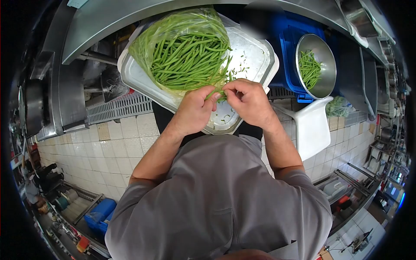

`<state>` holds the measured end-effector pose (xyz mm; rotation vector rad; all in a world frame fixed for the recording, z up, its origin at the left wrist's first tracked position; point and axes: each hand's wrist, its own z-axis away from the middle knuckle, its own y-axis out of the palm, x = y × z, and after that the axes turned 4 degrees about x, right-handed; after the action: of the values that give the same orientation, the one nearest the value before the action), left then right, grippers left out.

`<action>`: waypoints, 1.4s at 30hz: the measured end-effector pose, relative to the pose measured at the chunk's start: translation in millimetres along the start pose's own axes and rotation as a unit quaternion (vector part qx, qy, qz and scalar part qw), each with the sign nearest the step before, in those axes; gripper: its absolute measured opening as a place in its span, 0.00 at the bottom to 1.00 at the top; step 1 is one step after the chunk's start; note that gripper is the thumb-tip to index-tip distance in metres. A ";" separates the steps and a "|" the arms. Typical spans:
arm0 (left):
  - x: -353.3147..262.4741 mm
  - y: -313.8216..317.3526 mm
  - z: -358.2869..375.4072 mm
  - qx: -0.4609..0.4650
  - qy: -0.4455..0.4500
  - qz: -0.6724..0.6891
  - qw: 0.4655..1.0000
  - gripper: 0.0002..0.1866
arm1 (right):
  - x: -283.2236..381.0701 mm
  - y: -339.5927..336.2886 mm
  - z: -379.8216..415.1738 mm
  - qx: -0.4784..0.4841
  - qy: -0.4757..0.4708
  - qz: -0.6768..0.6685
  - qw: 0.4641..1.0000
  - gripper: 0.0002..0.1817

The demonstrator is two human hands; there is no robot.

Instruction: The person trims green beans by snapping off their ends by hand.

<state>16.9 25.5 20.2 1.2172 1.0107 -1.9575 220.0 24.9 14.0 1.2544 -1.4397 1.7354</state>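
Beans: both hands meet at frame centre over a steel tray (255, 52). Left hand (195, 110) and right hand (249, 102) are drawn close together, fingertips pinching the same few green beans (219, 92) between them, thumbs almost touching. Just beyond the hands at 12 o'clock, a clear plastic bag (151, 37) lies open on the tray, stuffed with a pile of loose beans (188, 58); small green trimmings scattered on the bare tray at 1 o'clock from the hands. Tray looks propped in front of the person's body, its near corner hidden behind the hands.

At 2 o'clock, well apart, a steel bowl (323, 65) holds a smaller batch of beans, sitting in a blue crate (286, 47). White plastic container (310, 128) at 3 o'clock, near the right forearm. Grey shirt (221, 203) fills the lower frame. White tiled floor (117, 151) at 8 o'clock, steel counter (99, 19) edge at 11 o'clock.

No readable writing, brands or labels on the bag, crate or tray.
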 end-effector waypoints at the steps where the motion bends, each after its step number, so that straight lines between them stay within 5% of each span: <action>1: 2.3 -0.3 0.2 0.002 0.007 -0.004 1.000 0.11 | -0.8 2.5 0.0 0.007 0.026 -0.036 0.999 0.05; 5: 3.4 -3.7 -0.3 0.006 -0.005 0.024 1.000 0.10 | -20.2 6.2 -7.4 0.010 0.144 -0.357 0.923 0.07; 9: 12.3 -1.2 -1.0 -0.013 0.012 0.068 0.998 0.11 | -6.8 -6.8 1.2 0.027 0.088 -0.173 0.981 0.09; 12: 12.8 1.3 -2.6 -0.013 0.016 0.053 0.998 0.11 | -7.0 -12.1 2.1 0.007 -0.057 0.042 0.997 0.08; 15: 13.5 6.0 -3.6 -0.006 0.022 0.056 0.998 0.10 | -8.9 1.1 0.7 -0.040 -0.002 -0.016 0.999 0.08; 18: 8.3 10.1 -5.4 -0.014 0.021 0.093 0.995 0.09 | -30.5 25.8 -6.7 -0.058 0.188 -0.444 0.874 0.08; 21: 6.7 9.3 -8.2 -0.034 0.020 0.124 0.991 0.09 | -25.9 32.9 -5.9 -0.081 0.170 -0.517 0.835 0.08; 24: 11.2 11.3 -7.0 -0.035 0.039 0.115 0.992 0.09 | -21.7 34.7 -3.9 -0.090 0.167 -0.408 0.893 0.09; 27: 14.1 14.7 -7.8 -0.034 0.060 0.136 0.988 0.08 | -32.0 28.8 -11.4 -0.044 0.178 -0.588 0.788 0.11; 28: 9.2 14.2 -6.3 -0.032 0.054 0.167 0.984 0.08 | -44.6 25.3 -18.3 -0.005 0.189 -0.675 0.714 0.14; 32: 3.7 9.0 -4.8 -0.015 0.041 0.271 0.962 0.07 | -25.4 21.2 -9.4 0.010 0.185 -0.480 0.857 0.18; 35: 13.1 5.9 -3.8 -0.037 0.026 0.196 0.979 0.07 | -18.1 18.4 -8.5 -0.040 0.127 -0.400 0.907 0.15; 38: 15.1 4.7 -3.9 -0.051 0.032 0.158 0.986 0.08 | -5.8 -4.4 -3.4 0.048 0.115 -0.216 0.968 0.08; 42: 15.6 8.9 -3.8 -0.063 0.061 0.085 0.993 0.08 | -4.0 -6.7 -0.1 0.033 -0.004 -0.035 0.999 0.02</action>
<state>19.7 22.5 2.3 1.3184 1.0393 -1.6814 227.3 27.4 13.2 1.3310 -1.3370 1.7463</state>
